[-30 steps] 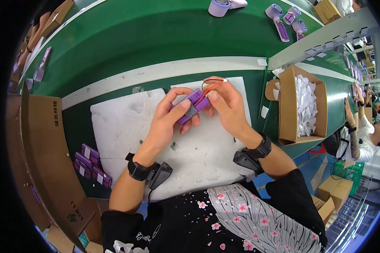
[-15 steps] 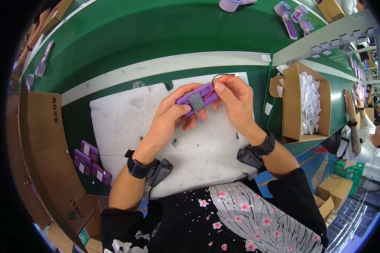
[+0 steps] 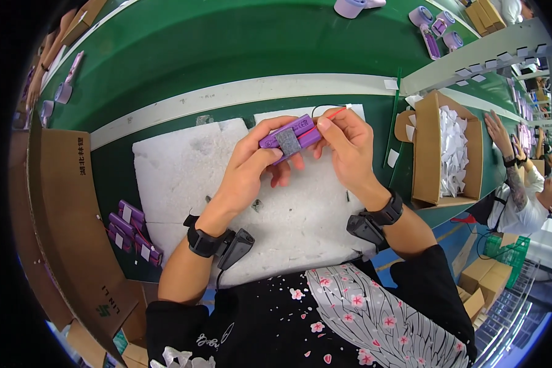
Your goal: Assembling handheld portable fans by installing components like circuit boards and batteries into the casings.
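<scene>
A purple two-cell battery pack (image 3: 302, 125) is held tilted above the white foam sheet. My left hand (image 3: 246, 164) closes on its left end, thumb on the near side and fingers behind and below. Across the pack's middle lies a grey felt-like pad (image 3: 288, 141). At the pack's right end my right hand (image 3: 352, 149) pinches the red wire (image 3: 335, 113) between thumb and fingers. A black wire (image 3: 318, 108) arcs above it, and a small white connector (image 3: 349, 107) shows over the right fingers. The right fingertips behind the pack are partly hidden.
The white foam sheet (image 3: 184, 165) covers the green bench before me. Several purple battery packs (image 3: 122, 226) lie left, beside a cardboard box (image 3: 70, 202). Right stands a carton (image 3: 425, 153) of white paper pieces. Purple handheld fans (image 3: 349, 7) sit at the far side; a co-worker (image 3: 536, 199) is right.
The view has shifted slightly. Both hands keep hold of the pack and its wire; the right fingers have shifted a little along the wire.
</scene>
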Action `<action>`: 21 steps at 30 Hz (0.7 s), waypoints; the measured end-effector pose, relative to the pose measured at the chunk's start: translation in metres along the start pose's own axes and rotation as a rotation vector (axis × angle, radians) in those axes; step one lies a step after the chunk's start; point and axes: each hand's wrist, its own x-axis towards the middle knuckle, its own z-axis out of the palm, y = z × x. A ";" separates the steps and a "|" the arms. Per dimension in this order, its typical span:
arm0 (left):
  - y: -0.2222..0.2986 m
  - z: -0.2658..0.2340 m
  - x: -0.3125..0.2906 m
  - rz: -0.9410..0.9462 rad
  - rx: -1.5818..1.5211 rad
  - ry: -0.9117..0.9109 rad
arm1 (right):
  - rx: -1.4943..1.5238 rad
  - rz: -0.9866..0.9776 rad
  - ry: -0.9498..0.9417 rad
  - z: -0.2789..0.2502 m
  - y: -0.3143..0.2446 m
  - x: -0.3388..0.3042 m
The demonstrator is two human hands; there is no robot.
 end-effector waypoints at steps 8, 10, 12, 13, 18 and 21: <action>-0.004 -0.004 0.003 0.075 -0.005 0.109 | -0.012 -0.052 0.051 -0.001 0.002 0.002; -0.005 -0.004 0.003 0.077 -0.009 0.106 | -0.017 -0.057 0.055 0.000 0.002 0.002; -0.005 -0.004 0.003 0.078 -0.011 0.104 | -0.025 -0.067 0.066 0.000 0.002 0.002; -0.005 -0.005 0.002 0.074 -0.013 0.102 | -0.025 -0.067 0.065 0.000 0.002 0.002; -0.005 -0.004 0.003 0.070 -0.033 0.100 | -0.037 -0.052 0.068 -0.002 0.004 0.001; -0.006 -0.003 0.004 0.077 -0.053 0.110 | -0.045 -0.048 0.064 -0.002 0.003 0.000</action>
